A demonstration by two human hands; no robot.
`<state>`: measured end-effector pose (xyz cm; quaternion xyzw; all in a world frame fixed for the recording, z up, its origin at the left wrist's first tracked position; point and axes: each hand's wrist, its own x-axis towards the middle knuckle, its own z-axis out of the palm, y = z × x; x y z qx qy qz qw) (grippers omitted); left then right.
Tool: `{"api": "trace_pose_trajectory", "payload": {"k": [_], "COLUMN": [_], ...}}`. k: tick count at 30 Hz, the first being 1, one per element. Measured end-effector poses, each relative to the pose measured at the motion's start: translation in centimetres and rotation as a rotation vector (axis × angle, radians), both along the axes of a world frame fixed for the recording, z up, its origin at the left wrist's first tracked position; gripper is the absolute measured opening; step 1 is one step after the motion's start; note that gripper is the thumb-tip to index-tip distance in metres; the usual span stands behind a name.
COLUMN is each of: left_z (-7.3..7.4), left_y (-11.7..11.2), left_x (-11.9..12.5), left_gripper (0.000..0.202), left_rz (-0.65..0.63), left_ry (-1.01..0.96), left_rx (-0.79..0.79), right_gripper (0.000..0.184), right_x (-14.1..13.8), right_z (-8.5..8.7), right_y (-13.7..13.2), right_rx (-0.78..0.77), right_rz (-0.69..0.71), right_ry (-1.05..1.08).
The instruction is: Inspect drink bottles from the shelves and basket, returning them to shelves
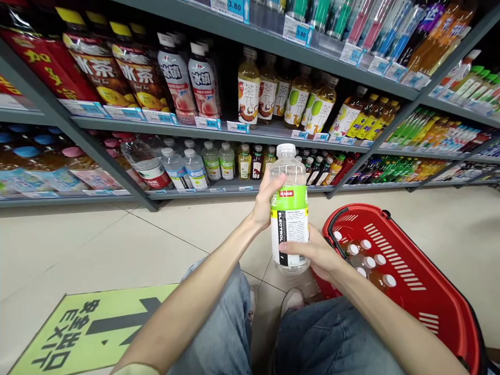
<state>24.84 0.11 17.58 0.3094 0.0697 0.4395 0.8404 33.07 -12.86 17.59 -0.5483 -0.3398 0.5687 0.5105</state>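
A large clear drink bottle (291,208) with a white cap and a green, yellow and white label stands upright between both my hands, in front of the shelves. My left hand (266,197) grips its upper left side, thumb across the shoulder. Lower down on the right, my right hand (312,251) wraps round the base with the thumb on the label. The fingers behind the bottle are hidden. To the right of my right hand is a red shopping basket (433,307), with several white-capped bottles (367,263) lying in it.
Shelves (187,127) of drinks run across the front. On the bottom shelf are similar green-labelled bottles (219,161), beside blue-labelled bottles (187,169). A yellow-green exit sign (97,328) is on the tiled floor (167,250) at left. My knees are bent below the bottle.
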Motion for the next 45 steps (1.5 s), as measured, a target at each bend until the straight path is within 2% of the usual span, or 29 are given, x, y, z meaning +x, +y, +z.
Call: {"api": "trace_pose_trajectory", "payload": {"k": [3, 5, 12, 17, 19, 22, 26, 29, 32, 39, 42, 45], "left_z": [-0.3, -0.5, -0.1, 0.0, 0.0, 0.3, 1.0, 1.4, 1.8, 2.6, 2.4, 2.1], "left_y": [0.3, 0.4, 0.1, 0.1, 0.3, 0.6, 0.5, 0.1, -0.2, -0.5, -0.4, 0.1], "left_x": [0.2, 0.3, 0.0, 0.0, -0.1, -0.3, -0.8, -1.1, -1.2, -1.4, -1.3, -1.3], "left_gripper": [0.058, 0.058, 0.062, 0.063, 0.063, 0.061, 0.064, 0.069, 0.064, 0.053, 0.051, 0.047], "left_rz": [0.061, 0.049, -0.038, -0.029, -0.074, -0.135, -0.129, -0.157, -0.116, -0.053, -0.041, -0.046], "left_ry": [0.036, 0.048, 0.062, 0.057, 0.039, -0.057, -0.122, -0.122, -0.158, -0.209, -0.226, -0.259], "left_rx": [0.097, 0.126, 0.023, 0.049, 0.044, 0.005, -0.021, -0.012, -0.008, -0.06, -0.06, -0.092], "right_gripper": [0.055, 0.056, 0.062, 0.062, 0.061, 0.061, 0.085, 0.101, 0.113, 0.107, 0.108, 0.099], "right_x": [0.0, 0.0, -0.2, -0.2, -0.2, -0.4, -1.0, -1.0, -0.6, -0.2, -0.2, -0.6], "right_z": [0.1, 0.1, -0.1, 0.1, 0.2, 0.1, -0.7, -1.4, -2.0, -2.4, -2.1, -1.4], "right_y": [0.0, 0.1, 0.1, -0.1, -0.3, -0.6, -0.6, -0.2, 0.0, 0.1, 0.2, 0.2], "right_rx": [-0.005, -0.004, 0.001, 0.025, 0.017, -0.057, -0.102, -0.123, -0.171, -0.116, -0.134, -0.136], "right_rz": [0.003, 0.005, -0.024, -0.021, 0.005, 0.109, 0.265, 0.359, 0.419, 0.446, 0.451, 0.434], "right_ry": [0.029, 0.036, -0.003, -0.003, 0.057, 0.3, 0.581, 0.629, 0.637, 0.667, 0.664, 0.666]}}
